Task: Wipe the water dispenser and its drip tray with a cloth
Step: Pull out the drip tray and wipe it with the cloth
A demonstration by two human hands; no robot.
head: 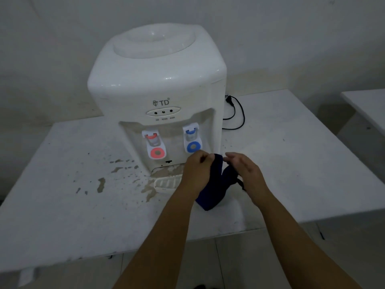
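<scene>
Hands: left hand and right hand both pinch dark blue cloth.
Progress: water dispenser, drip tray apparently unwiped (tray area stained).

Glossy white plastic water dispenser, smooth red and blue plastic taps, ribbed white plastic drip tray, soft matt dark-blue cloth, matt white surface scuffed and stained

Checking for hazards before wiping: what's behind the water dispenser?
A black power cord with its plug lies on the table behind the water dispenser, right side. The rest is covered by its body.
</scene>
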